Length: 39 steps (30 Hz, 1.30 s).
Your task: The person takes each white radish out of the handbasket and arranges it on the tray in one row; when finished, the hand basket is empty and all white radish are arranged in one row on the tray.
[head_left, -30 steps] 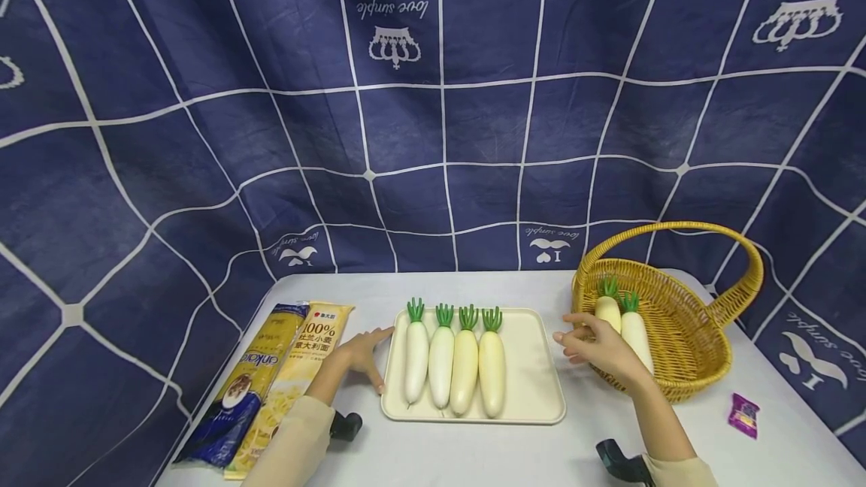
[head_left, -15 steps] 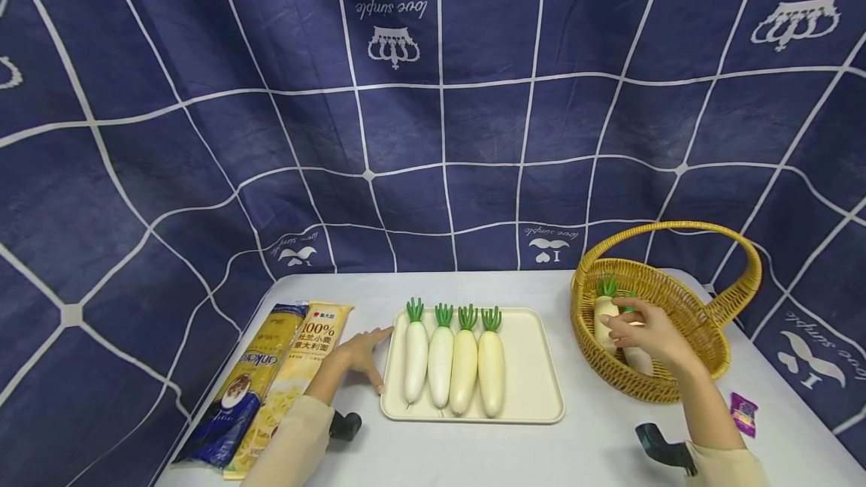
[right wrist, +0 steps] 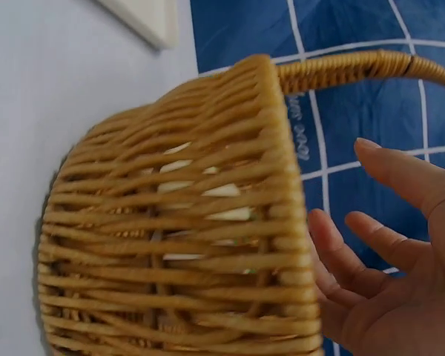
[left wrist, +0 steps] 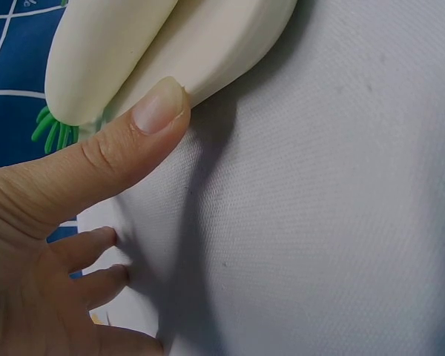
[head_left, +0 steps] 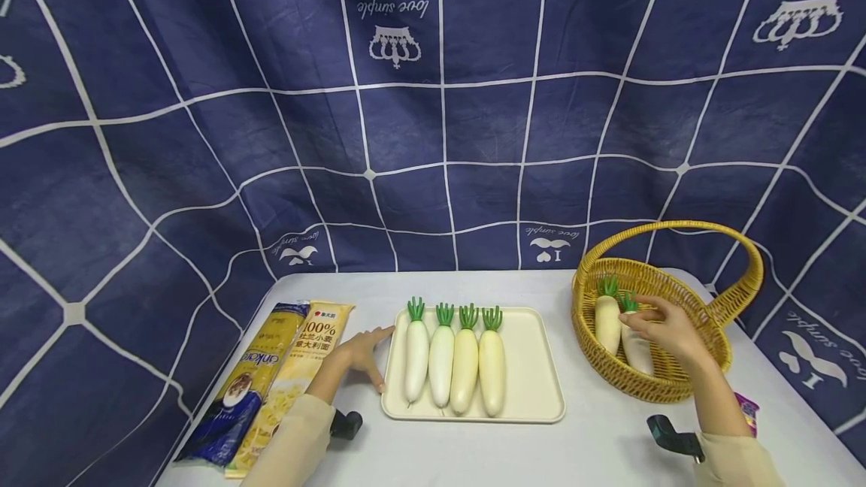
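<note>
Lower centre: four radishes [head_left: 464, 374] on tray [head_left: 531, 367] | lower right: two radishes [head_left: 607, 325] seemingly left in basket [head_left: 622, 379] | left hand [head_left: 358, 355] unclenched, beside tray | right hand [head_left: 666, 331] loose, grasping nothing

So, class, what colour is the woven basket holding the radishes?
The basket is golden brown, seen best in the head view.
</note>
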Motion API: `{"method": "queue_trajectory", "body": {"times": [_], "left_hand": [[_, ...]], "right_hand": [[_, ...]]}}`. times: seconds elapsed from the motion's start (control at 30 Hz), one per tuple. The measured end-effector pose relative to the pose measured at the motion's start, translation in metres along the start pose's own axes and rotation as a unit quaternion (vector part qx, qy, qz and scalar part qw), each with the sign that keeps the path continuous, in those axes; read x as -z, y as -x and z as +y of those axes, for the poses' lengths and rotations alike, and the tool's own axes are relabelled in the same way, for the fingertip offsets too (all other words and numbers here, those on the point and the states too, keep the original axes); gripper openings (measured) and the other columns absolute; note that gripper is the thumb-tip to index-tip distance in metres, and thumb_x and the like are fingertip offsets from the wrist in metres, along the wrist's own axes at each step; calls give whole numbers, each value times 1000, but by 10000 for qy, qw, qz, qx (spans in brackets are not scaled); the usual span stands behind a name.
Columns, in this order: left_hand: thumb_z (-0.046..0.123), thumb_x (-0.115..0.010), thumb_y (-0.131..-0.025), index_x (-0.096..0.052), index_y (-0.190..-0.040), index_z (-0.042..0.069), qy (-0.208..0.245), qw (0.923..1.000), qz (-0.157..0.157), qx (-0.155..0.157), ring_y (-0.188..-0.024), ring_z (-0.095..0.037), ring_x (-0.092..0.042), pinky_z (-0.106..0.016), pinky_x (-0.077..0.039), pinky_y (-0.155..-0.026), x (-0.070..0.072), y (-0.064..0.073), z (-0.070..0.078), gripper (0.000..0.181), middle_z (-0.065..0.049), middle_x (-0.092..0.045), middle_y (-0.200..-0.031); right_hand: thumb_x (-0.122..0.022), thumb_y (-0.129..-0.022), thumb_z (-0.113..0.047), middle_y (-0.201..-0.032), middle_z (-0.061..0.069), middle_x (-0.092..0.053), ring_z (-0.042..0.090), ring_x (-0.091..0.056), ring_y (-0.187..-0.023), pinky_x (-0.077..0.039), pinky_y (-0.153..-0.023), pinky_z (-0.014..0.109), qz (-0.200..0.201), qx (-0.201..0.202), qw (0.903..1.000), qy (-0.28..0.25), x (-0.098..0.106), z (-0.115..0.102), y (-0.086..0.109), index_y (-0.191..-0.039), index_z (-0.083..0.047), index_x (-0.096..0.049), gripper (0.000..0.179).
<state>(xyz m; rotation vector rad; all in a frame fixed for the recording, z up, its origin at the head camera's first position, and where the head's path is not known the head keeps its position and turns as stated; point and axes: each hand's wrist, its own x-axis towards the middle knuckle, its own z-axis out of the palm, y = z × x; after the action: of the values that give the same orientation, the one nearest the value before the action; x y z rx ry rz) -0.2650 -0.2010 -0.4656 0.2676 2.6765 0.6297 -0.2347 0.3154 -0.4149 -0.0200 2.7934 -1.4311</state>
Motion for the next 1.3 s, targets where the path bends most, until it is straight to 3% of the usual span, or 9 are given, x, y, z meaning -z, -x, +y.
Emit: {"method": "queue_trajectory", "body": {"times": [0.07, 0.23, 0.4, 0.6, 0.83, 1.03, 1.3], "left_hand": [[16, -92, -47, -36, -145, 9, 16, 10000, -4, 12, -133, -53, -23, -63, -21, -109, 0, 0, 0, 113, -28, -31, -147], [15, -92, -47, -36, -145, 8, 30, 10000, -7, 1, -133, -53, -23, -63, -20, -109, 0, 0, 1, 113, -28, -31, -147], [15, -92, -46, -36, -145, 8, 37, 10000, 0, 1, -133, -53, -23, -63, -20, -109, 0, -1, 1, 113, -28, -31, -146], [15, -92, -46, -36, -145, 9, -23, 10000, 2, 8, -133, -53, -24, -63, -21, -109, 0, -1, 1, 113, -27, -32, -146], [15, -92, -47, -36, -145, 9, -33, 10000, -5, 8, -133, -52, -24, -63, -21, -109, 0, -1, 1, 113, -27, -32, -146], [16, -92, -46, -37, -144, 9, -49, 10000, 20, 35, -133, -52, -24, -63, -21, -109, -1, 0, 1, 113, -27, -32, -146], [16, -92, -46, -36, -145, 9, 19, 10000, 33, 19, -133, -53, -24, -63, -21, -109, -1, 2, 1, 113, -27, -32, -146]], "right_hand": [[-62, -90, -31, -116, 36, -52, 36, -61, -95, -56, -74, 37, 48, -42, 9999, 138, 1, 3, -1, -137, 14, -30, 72], [-61, -90, -38, -130, 42, -36, 55, -40, -116, -48, -89, 56, 6, -348, 9983, 468, 3, 8, -3, -140, 13, -25, 80], [-62, -88, -41, -136, 45, -25, 59, -30, -121, -39, -94, 64, -203, -615, 9955, 699, 4, 13, -6, -143, 12, -16, 89], [-64, -86, -40, -132, 48, -27, 61, -33, -117, -43, -89, 63, -491, -645, 9924, 925, 4, 21, -11, -142, 14, -13, 93], [-66, -86, -22, -126, 50, -32, 62, -40, -112, -48, -84, 58, -561, -508, 9931, 899, 0, 30, -15, -140, 17, -16, 83], [-64, -85, -17, -122, 51, -34, 57, -49, -104, -52, -78, 51, -707, -395, 9915, 1022, -3, 34, -15, -137, 21, -15, 81], [-65, -84, -19, -126, 50, -28, 58, -42, -107, -45, -85, 60, -825, -472, 9892, 1119, -4, 34, -16, -138, 19, -15, 83]]}}
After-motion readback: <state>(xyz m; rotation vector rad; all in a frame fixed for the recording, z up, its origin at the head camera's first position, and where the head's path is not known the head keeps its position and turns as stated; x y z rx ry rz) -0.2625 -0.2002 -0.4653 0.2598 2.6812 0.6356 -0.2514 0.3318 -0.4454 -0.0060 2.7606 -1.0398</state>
